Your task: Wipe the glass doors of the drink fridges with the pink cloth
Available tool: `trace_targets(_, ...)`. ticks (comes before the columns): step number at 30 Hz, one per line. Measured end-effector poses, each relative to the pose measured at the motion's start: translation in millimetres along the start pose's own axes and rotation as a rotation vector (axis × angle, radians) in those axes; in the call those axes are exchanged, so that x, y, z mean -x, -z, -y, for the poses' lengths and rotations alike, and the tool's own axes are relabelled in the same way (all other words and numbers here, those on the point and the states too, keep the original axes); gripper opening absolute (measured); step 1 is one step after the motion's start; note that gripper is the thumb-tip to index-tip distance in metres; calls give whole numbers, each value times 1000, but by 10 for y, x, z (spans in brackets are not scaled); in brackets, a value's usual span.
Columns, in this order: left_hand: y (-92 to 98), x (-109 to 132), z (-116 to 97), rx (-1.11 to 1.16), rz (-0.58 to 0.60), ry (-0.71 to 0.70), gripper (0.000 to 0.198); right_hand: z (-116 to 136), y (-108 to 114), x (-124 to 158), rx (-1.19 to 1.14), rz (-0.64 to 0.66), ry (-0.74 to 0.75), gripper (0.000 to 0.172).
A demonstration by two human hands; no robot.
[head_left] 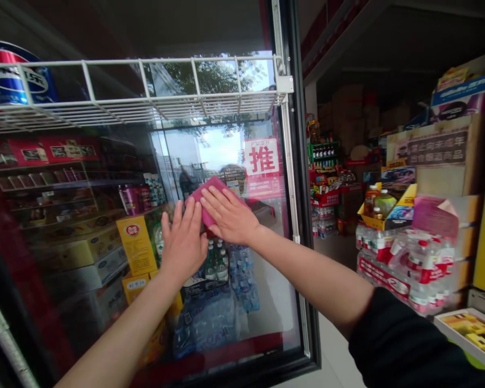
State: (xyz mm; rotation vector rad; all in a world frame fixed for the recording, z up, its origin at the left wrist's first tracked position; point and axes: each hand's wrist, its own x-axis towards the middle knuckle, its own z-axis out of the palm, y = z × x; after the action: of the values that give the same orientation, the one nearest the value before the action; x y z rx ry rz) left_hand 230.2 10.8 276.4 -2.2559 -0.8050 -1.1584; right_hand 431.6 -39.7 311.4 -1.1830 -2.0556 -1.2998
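Observation:
My right hand [226,214] presses a pink cloth [210,188] flat against the glass door [105,258], fingers stretched out over the cloth. My left hand [182,242] lies flat on the glass just to the left and below, fingers spread and touching the cloth's lower edge. A red and white sign [262,156] hangs on the glass to the right of the cloth. Bottled water packs and yellow boxes show through the glass behind my hands.
A white wire shelf [145,105] juts out above my hands, with a blue can [14,75] at its left end. The door's black frame [303,215] runs down the right. Beyond it stand packs of bottled water [408,264], boxes and shop shelves.

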Motion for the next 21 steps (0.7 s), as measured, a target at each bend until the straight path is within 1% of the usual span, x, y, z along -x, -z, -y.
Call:
trace_targets(6, 29, -405, -550, 19, 25, -106, 79, -351, 195, 430, 136, -21, -157, 78)
trace_targets(11, 2, -628, -861, 26, 30, -217, 76, -488, 245, 742, 177, -24, -328, 79)
trace_targets(16, -43, -711, -1017, 22, 33, -282, 78, -439, 215, 887, 224, -60, -468, 85)
trace_targets(19, -45, -724, -1026, -5, 38, -311, 76, -374, 168, 916, 261, -114, -515, 86)
trace_targets(21, -50, -714, -992, -31, 26, -338, 74, -335, 141, 928, 286, -136, -520, 86)
